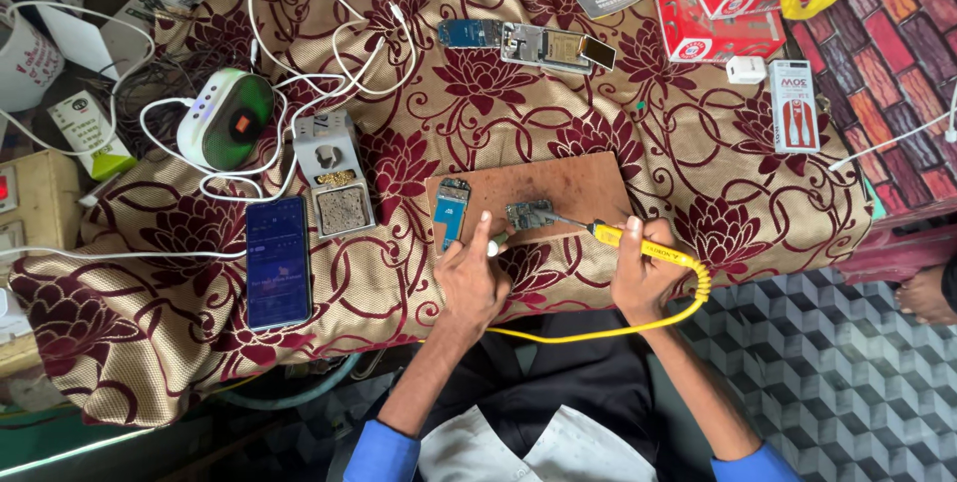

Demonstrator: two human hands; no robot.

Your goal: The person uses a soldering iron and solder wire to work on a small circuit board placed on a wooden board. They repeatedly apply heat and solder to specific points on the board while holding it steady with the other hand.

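Note:
My right hand [643, 278] grips a yellow soldering iron [648, 251] whose tip touches a small circuit board [528, 213] on a brown wooden board [578, 188]. A yellow cable [598, 327] runs from the iron under my wrists. My left hand [471, 278] rests at the wooden board's near edge, pinching a thin pale tool [495, 243] that points toward the circuit board. A blue phone part [451, 211] lies on the wooden board just above my left hand.
A flowered cloth [399, 273] covers the table. On it lie a dark smartphone [277, 263], a grey iron stand [337, 183], a white-green device [227, 118] with white cables, opened phone parts [538, 45], red boxes [723, 13] and a white charger [746, 69]. A bare foot [927, 295] shows at right.

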